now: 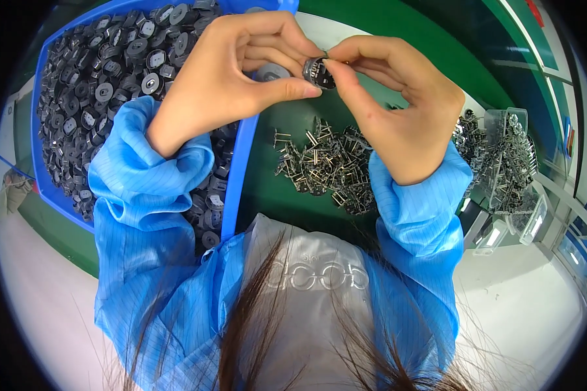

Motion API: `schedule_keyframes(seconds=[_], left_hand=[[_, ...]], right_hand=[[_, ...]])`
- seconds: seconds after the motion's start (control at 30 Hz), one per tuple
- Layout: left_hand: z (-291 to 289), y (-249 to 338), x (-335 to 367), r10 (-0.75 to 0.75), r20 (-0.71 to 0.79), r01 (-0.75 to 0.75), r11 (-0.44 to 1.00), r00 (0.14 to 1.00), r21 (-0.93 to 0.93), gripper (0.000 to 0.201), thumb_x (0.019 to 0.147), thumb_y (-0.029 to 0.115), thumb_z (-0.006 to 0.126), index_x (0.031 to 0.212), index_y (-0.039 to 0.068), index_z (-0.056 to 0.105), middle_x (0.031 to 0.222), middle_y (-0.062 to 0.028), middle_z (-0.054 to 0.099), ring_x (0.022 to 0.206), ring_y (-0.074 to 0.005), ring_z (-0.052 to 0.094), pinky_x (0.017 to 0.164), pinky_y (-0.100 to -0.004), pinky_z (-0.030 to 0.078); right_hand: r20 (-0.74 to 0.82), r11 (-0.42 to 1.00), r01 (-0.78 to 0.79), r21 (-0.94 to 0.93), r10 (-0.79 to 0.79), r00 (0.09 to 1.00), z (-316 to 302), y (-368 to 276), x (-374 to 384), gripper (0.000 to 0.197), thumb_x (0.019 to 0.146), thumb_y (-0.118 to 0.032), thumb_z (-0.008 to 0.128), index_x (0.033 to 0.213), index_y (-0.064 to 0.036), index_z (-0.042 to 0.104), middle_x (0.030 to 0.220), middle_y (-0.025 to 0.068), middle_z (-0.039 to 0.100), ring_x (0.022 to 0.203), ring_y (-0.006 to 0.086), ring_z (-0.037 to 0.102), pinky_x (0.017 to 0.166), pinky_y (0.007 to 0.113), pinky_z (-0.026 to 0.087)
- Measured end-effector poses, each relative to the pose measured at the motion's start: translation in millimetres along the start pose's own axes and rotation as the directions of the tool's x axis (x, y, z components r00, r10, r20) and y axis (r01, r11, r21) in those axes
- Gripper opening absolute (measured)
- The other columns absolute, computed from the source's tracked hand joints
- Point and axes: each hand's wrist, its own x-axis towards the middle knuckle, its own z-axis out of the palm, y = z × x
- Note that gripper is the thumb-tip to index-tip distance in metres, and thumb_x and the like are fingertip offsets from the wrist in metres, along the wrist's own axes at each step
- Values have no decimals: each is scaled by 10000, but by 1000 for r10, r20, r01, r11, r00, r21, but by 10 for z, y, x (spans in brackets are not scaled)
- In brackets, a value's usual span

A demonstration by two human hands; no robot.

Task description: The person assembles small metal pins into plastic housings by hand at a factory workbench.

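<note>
- Bin (244, 163), blue and wide, is standing at the far left, its right wall running down beside the green desk (259, 159).
- Dark round parts (104, 91) are filling it in a loose heap, some showing a flat disc face and others lying on edge.
- A blue sleeve (147, 166), bunched at the wrist, is passing over the heap to the left hand (218, 91).
- The left hand is reaching in above the bin's right wall; its fingers are clamping on a small black round part (317, 73), thumb along the lower left edge and index finger at the top.
- A grey disc (272, 72) is showing behind the left hand, between its thumb and fingers.
- The black round part is sitting raised between the two hands, tilted, its open side facing right.
- Pieces with metal pins (329, 163) are lying in a tangled pile on the desk, below the raised part.
- The right hand (427, 104) is meeting the part at its upper right edge, thumb and index tips nearly together; whether they are gripping something tiny cannot be told.
- A clear container (493, 118) is standing farther right, small dark and metallic pieces (512, 163) spilling around its mouth.
</note>
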Motion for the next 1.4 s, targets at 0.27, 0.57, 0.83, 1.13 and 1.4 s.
schedule_keyframes(seconds=[0.27, 0.57, 0.83, 1.13, 1.4], left_hand=[[-38, 22, 5, -181, 6, 179, 964, 983, -199, 193, 769, -15, 668, 929, -1, 560, 948, -76, 647, 885, -117, 618, 813, -234, 479], [-38, 1, -1, -91, -170, 103, 993, 981, 63, 230, 741, 13, 680, 921, 29, 538, 939, -64, 651, 883, -112, 617, 817, -228, 474], [-92, 42, 5, -127, -208, 106, 988, 970, -108, 333, 787, 19, 698, 1053, -2, 498, 980, -129, 609, 845, -203, 631, 722, -261, 519], [-151, 89, 86, -268, -162, 246, 958, 950, -144, 156, 907, 128, 602, 956, -13, 559, 786, -75, 654, 583, -69, 542, 516, -184, 413], [-169, 63, 125, -288, -51, 286, 957, 956, -48, 177, 890, 109, 616, 1006, -18, 575, 872, -72, 641, 700, -73, 534, 617, -202, 429]], right_hand=[[40, 926, 263, -270, -262, 964, 120, -29, 50, 203, 765, 59, 660, 950, -23, 648, 924, 88, 648, 856, 190, 652, 757, 299, 541], [-26, 995, -70, 70, 72, 997, 294, 132, 3, 243, 729, 65, 644, 938, -59, 653, 845, 115, 596, 731, 257, 637, 609, 315, 515], [122, 897, -262, 356, 233, 965, 255, 148, 176, 194, 818, 60, 604, 992, 9, 670, 935, 123, 635, 808, 167, 647, 703, 246, 518], [80, 854, -502, 137, 495, 865, -182, 1521, 475, 164, 824, 21, 635, 985, 30, 662, 878, 88, 685, 778, 130, 646, 682, 226, 523], [-101, 804, -541, -245, 534, 839, -395, 1618, 423, 242, 807, 11, 642, 1049, -4, 643, 907, 94, 663, 779, 162, 639, 651, 264, 525]])
